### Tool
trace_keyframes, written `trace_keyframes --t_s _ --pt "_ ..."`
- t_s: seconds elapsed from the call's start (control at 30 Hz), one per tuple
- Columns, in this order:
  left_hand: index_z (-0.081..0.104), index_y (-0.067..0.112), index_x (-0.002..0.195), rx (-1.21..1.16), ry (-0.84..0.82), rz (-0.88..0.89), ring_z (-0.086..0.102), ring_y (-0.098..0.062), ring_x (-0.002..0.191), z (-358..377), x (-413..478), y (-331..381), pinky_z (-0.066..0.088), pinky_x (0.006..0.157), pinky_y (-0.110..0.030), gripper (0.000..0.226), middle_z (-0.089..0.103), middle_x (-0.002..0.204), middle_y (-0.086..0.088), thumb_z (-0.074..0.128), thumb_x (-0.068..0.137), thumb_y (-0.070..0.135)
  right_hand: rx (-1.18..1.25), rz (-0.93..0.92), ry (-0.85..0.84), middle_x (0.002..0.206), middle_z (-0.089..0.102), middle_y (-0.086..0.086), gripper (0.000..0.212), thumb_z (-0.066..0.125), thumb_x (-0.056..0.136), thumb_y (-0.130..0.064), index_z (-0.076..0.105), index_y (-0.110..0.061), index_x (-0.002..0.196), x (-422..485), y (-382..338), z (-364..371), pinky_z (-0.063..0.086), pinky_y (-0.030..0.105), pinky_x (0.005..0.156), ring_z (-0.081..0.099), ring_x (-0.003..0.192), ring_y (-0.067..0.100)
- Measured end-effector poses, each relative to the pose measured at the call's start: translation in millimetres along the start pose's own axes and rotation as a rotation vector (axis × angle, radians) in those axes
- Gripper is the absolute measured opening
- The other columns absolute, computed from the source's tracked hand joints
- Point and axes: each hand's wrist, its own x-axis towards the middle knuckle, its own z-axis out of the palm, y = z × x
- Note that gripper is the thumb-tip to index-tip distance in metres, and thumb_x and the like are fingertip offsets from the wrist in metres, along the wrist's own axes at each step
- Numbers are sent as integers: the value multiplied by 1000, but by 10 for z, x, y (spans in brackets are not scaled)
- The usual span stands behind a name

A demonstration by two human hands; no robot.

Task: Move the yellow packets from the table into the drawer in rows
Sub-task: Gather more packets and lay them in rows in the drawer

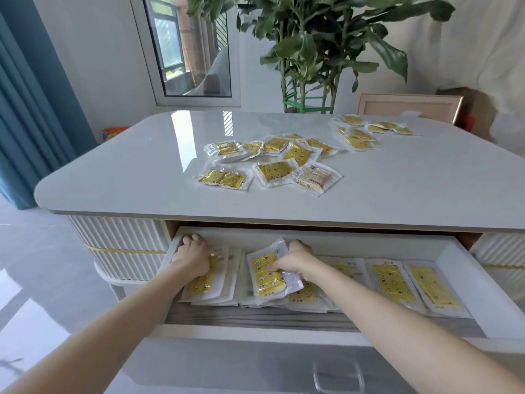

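The drawer [460, 282] under the glossy white table [136, 172] stands pulled out. Yellow packets [393, 282] lie inside it in overlapping rows from left to right. My left hand [193, 257] presses on the leftmost stack of packets at the drawer's far left corner. My right hand [295, 261] grips a yellow packet [264, 275] by its edge, tilted above the middle stacks. Several loose yellow packets [277, 160] lie scattered on the tabletop's middle, and a smaller group [360, 132] sits at the far right.
A potted plant [309, 66] stands behind the table, a framed panel [409, 106] leans to its right. A window [184, 49] and a blue curtain [25, 109] are on the left. One packet [316, 177] lies back side up. The drawer handle [338, 376] is at the bottom.
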Motion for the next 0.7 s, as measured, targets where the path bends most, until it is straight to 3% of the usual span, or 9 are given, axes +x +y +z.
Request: trace_keyframes --t_s 0.13,0.23,0.3,0.43,0.53,0.57,0.7 --pt "34 5 132 -57 -53 175 40 -35 125 -10 -42 90 42 93 -35 57 40 129 -20 59 86 28 -182 -72 74 89 51 1 41 74 80 -33 56 -9 109 -124 -7 -58 40 24 64 52 83 16" --pt "32 22 141 -58 -160 257 38 -31 128 38 -79 127 41 100 -37 70 40 134 -15 63 82 44 -108 -38 57 85 55 2 30 67 85 -25 55 -7 106 -49 10 -58 45 24 57 57 78 16" --pt "26 28 146 7 -177 266 35 -30 133 58 -83 121 38 106 -37 74 38 141 -13 63 83 39 80 26 -17 105 62 9 36 66 87 -14 51 -4 119 -30 32 -101 56 32 68 64 92 22" --pt "30 31 146 62 -123 254 40 -24 133 -26 -108 137 41 104 -34 61 42 146 -4 51 90 20 220 82 -96 119 64 15 37 61 91 -4 50 -3 126 -109 140 -320 54 29 53 65 91 23" --pt "35 27 142 103 -77 208 41 -31 130 -74 -187 339 41 103 -39 50 38 143 -11 46 94 38 241 96 -65 123 63 14 40 62 90 -5 50 -5 128 -148 281 -516 57 38 79 64 105 26" --pt "35 25 142 127 -48 205 42 -32 129 -82 -217 439 41 101 -40 51 37 141 -13 44 95 40 235 107 -58 122 63 14 40 62 90 -6 49 -5 128 -165 326 -583 57 39 79 64 103 26" --pt "36 28 143 133 -21 333 43 -24 130 -90 -339 909 43 94 -35 50 41 143 -4 45 95 38 179 136 -24 106 57 10 39 58 93 -3 45 -2 129 -234 541 -858 45 24 48 55 70 13"
